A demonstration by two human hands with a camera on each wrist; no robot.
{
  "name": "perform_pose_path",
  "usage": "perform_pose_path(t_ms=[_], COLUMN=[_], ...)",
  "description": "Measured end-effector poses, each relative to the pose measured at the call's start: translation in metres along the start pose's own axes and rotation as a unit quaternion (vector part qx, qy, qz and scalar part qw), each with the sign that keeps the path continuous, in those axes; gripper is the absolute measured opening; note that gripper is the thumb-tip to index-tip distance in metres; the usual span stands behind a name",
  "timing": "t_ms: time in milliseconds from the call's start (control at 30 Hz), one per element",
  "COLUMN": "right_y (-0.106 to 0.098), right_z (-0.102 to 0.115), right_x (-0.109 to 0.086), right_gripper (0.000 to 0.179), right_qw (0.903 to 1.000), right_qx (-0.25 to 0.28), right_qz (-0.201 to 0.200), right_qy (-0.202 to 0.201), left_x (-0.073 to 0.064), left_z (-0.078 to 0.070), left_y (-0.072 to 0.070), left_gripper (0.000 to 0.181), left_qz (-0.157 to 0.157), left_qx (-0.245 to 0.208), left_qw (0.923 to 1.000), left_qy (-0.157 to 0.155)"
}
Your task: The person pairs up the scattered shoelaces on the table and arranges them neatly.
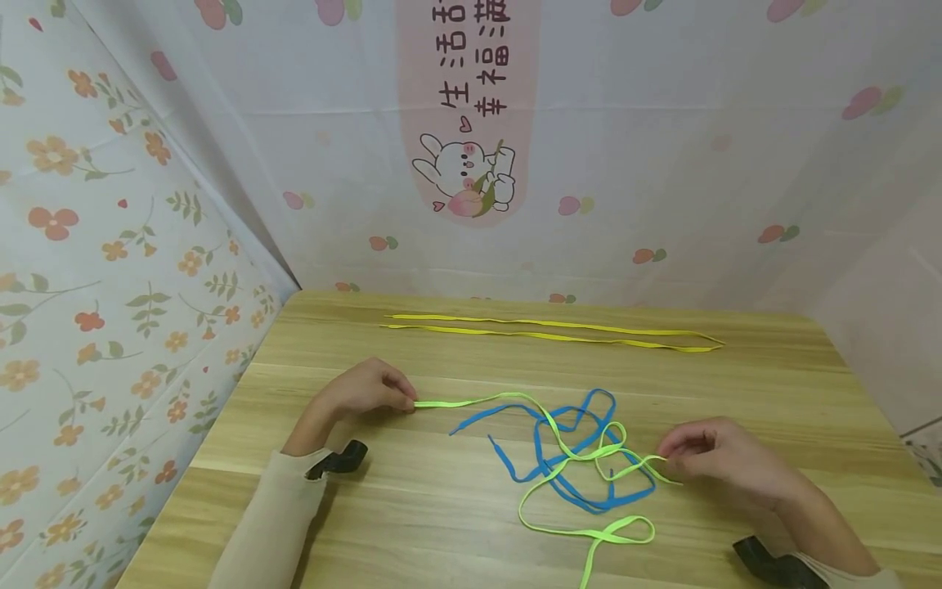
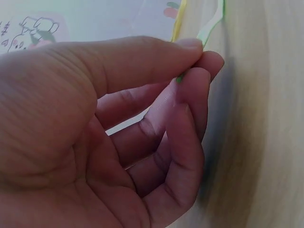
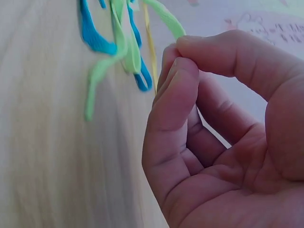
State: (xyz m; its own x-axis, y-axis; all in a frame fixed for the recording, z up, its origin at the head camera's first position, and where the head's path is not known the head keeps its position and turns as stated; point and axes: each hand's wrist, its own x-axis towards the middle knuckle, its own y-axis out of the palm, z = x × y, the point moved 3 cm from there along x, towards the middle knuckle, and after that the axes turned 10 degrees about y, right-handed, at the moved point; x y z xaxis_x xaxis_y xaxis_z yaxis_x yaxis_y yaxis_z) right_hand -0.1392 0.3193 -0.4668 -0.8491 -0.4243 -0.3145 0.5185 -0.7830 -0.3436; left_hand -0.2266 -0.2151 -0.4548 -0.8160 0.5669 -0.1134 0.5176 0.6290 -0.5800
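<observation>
My left hand (image 1: 371, 386) pinches one end of a neon green shoelace (image 1: 443, 404) between thumb and fingertips, at the left of the table. A little green shows between those fingers in the left wrist view. On the right side, my right hand (image 1: 724, 458) pinches another part of the same green lace (image 3: 167, 18) with thumb and index finger. Between the hands the green lace winds in loops over a tangled blue shoelace (image 1: 482, 415). One green stretch runs down past the front edge of the head view. A free green tip hangs close to my right fingers.
Toward the back of the wooden table (image 1: 331, 348) lies a yellow shoelace (image 1: 508, 332), folded into two near-parallel strands with its bend at the right. A printed cloth (image 1: 309, 147) hangs behind the table, and a flowered one (image 1: 147, 343) hangs along the left side.
</observation>
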Motion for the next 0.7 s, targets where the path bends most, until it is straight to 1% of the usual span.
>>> perform_pose_path(t_ms=[133,267,367,533,700], right_y=[-0.014,-0.028,-0.037,-0.05,-0.065], right_z=[-0.008,-0.015,-0.02,-0.022,-0.028], right_x=[-0.004,-0.009,-0.014,-0.024,-0.032], right_gripper=[0.014,0.015,0.016,0.015,0.018], right_qw=[0.9999,0.9999,0.9998,0.9994,0.996], right_qx=[-0.007,0.003,0.013,0.016,0.045], right_qz=[-0.011,-0.005,0.011,0.032,0.077], right_qy=[0.011,0.009,0.005,-0.003,0.004], left_x=[-0.005,-0.01,-0.014,-0.021,-0.027], left_z=[0.001,0.002,0.004,0.006,0.007], left_y=[-0.008,-0.016,-0.021,-0.03,-0.036], left_gripper=[0.009,0.012,0.012,0.014,0.013], left_qz=[-0.001,0.003,0.009,0.022,0.037], left_qx=[0.001,-0.007,-0.015,-0.033,-0.052], left_qw=[1.0,1.0,0.9997,0.999,0.9972], left_qy=[-0.003,0.006,0.015,0.021,0.039])
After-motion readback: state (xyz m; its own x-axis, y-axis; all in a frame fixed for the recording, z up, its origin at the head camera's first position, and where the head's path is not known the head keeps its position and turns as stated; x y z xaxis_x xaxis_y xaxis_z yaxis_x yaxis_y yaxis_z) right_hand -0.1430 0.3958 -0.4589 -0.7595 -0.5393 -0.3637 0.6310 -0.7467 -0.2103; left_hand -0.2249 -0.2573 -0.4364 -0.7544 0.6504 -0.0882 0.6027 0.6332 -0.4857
